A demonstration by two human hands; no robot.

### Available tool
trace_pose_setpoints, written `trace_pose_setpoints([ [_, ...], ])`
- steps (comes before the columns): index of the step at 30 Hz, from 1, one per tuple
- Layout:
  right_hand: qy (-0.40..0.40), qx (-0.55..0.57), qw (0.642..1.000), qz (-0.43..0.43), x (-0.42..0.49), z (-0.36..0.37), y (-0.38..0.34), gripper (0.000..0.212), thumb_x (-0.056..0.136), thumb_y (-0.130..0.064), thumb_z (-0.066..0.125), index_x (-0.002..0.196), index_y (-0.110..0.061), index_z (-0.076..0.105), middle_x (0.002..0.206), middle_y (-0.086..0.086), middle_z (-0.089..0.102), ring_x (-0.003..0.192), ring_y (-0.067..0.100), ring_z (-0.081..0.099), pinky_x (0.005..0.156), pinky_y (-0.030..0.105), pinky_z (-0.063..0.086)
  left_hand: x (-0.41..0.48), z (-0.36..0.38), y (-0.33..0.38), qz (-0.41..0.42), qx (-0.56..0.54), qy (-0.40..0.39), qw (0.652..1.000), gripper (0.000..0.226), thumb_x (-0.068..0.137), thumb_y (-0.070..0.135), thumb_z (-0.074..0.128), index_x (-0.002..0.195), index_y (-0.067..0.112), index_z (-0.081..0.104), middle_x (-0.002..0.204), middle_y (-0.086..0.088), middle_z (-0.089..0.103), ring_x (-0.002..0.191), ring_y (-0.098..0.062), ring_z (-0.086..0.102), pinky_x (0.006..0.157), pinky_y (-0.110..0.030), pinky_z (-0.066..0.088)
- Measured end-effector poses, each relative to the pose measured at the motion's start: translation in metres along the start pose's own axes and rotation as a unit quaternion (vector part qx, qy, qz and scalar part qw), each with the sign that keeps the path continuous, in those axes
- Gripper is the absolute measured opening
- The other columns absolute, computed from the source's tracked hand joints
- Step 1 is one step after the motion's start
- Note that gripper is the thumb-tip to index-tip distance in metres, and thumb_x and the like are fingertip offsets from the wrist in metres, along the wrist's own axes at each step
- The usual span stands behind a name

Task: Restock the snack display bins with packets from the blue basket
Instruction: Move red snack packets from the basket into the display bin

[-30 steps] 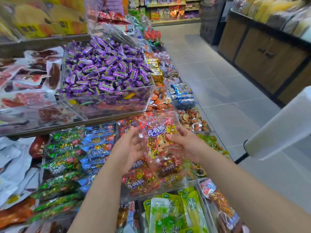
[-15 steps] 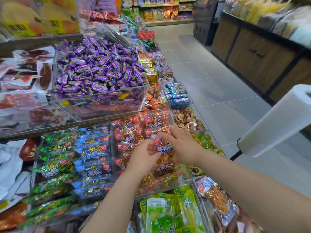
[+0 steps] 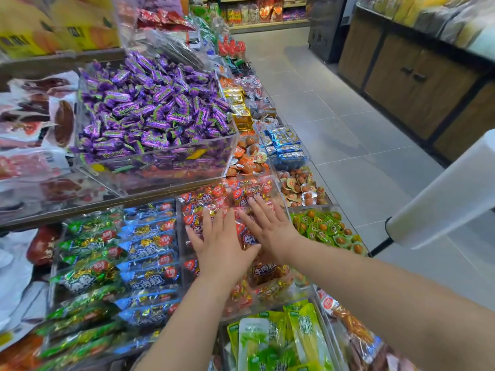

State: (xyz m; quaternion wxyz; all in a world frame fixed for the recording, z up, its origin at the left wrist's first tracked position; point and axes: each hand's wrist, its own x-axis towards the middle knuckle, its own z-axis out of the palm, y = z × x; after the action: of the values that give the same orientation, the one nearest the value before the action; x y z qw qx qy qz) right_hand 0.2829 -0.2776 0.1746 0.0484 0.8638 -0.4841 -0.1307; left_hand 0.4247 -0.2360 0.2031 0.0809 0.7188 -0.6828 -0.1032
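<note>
Red snack packets [image 3: 214,199] fill a clear display bin [image 3: 278,183] in the middle of the counter. My left hand [image 3: 222,245] lies flat on the packets with straight, spread fingers. My right hand [image 3: 270,226] presses flat on the packets beside it, fingers straight and pointing away from me. Neither hand holds anything. The blue basket is not in view.
Blue packets [image 3: 150,253] and green packets [image 3: 85,263] fill the bins to the left. A raised bin of purple candies [image 3: 152,108] stands behind. Light green pouches [image 3: 281,338] lie nearest me. A white roll of plastic bags [image 3: 450,199] juts out at right over the tiled aisle [image 3: 348,135].
One second ago both hands held a red packet above the bin. They lowered it into the bin, let go, and now press flat on the packets.
</note>
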Motion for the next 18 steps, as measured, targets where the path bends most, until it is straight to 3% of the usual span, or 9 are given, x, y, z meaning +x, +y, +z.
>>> trace_pose_setpoints([
  [2, -0.007, -0.018, 1.0, -0.011, 0.008, -0.001, 0.005, 0.099, 0.09, -0.047, 0.048, 0.141, -0.015, -0.031, 0.143, 0.012, -0.04, 0.133, 0.033, -0.036, 0.097, 0.052, -0.031, 0.0, 0.004, -0.006, 0.015, 0.029, -0.075, 0.997, 0.108, 0.072, 0.083, 0.044, 0.153, 0.027, 0.001, 0.163, 0.0, -0.004, 0.147, -0.024, -0.02, 0.107, -0.056, -0.021],
  [5, -0.003, -0.03, 0.999, -0.025, 0.026, -0.008, 0.017, 0.083, 0.096, -0.041, 0.038, 0.145, -0.018, -0.025, 0.152, 0.011, -0.029, 0.14, 0.03, -0.026, 0.104, 0.055, -0.023, 0.002, 0.008, -0.013, 0.023, 0.025, -0.159, 0.987, 0.101, 0.074, 0.087, 0.03, 0.153, 0.03, 0.004, 0.163, 0.001, -0.003, 0.148, -0.022, -0.014, 0.112, -0.057, -0.014],
  [8, -0.006, -0.042, 0.999, -0.035, 0.029, -0.005, 0.021, 0.1, 0.087, -0.06, 0.046, 0.144, -0.019, -0.026, 0.148, 0.006, -0.035, 0.14, 0.029, -0.026, 0.107, 0.056, -0.019, 0.005, 0.005, -0.013, 0.019, 0.021, -0.178, 0.984, 0.095, 0.077, 0.084, 0.029, 0.153, 0.033, 0.006, 0.163, 0.003, 0.0, 0.149, -0.021, -0.01, 0.113, -0.058, -0.011],
  [11, -0.01, -0.035, 0.999, -0.041, 0.02, -0.006, 0.02, 0.113, 0.078, -0.066, 0.055, 0.145, -0.02, -0.024, 0.151, 0.009, -0.031, 0.14, 0.03, -0.026, 0.104, 0.056, -0.023, -0.001, 0.001, -0.009, 0.018, -0.041, -0.106, 0.993, 0.08, 0.085, 0.072, 0.039, 0.151, 0.033, 0.02, 0.161, 0.003, 0.016, 0.149, -0.021, 0.0, 0.116, -0.055, -0.003],
  [14, 0.002, 0.037, 0.999, -0.038, 0.002, -0.014, 0.022, 0.113, 0.076, -0.061, 0.061, 0.148, -0.022, -0.017, 0.155, 0.008, -0.023, 0.141, 0.028, -0.024, 0.108, 0.052, -0.02, -0.015, -0.012, -0.003, 0.015, -0.163, 0.032, 0.986, 0.05, 0.091, 0.046, 0.052, 0.135, 0.022, 0.05, 0.141, 0.0, 0.05, 0.139, -0.021, 0.031, 0.114, -0.044, 0.022],
  [16, 0.05, 0.125, 0.99, -0.028, -0.019, -0.019, 0.022, 0.089, 0.083, -0.048, 0.061, 0.151, -0.025, 0.007, 0.158, 0.007, 0.0, 0.145, 0.026, -0.006, 0.114, 0.046, -0.008, -0.027, -0.019, 0.003, 0.014, -0.211, 0.053, 0.976, 0.036, 0.093, 0.031, 0.054, 0.125, 0.016, 0.059, 0.126, -0.002, 0.059, 0.12, -0.02, 0.049, 0.104, -0.037, 0.037],
  [18, 0.137, 0.249, 0.959, 0.008, -0.045, -0.02, 0.023, 0.052, 0.088, -0.032, 0.058, 0.138, -0.022, 0.046, 0.144, 0.008, 0.039, 0.136, 0.027, 0.027, 0.113, 0.042, 0.019, -0.04, -0.023, 0.011, 0.025, -0.229, 0.055, 0.972, 0.028, 0.093, 0.025, 0.054, 0.118, 0.016, 0.063, 0.115, 0.001, 0.062, 0.105, -0.02, 0.057, 0.095, -0.037, 0.046],
])
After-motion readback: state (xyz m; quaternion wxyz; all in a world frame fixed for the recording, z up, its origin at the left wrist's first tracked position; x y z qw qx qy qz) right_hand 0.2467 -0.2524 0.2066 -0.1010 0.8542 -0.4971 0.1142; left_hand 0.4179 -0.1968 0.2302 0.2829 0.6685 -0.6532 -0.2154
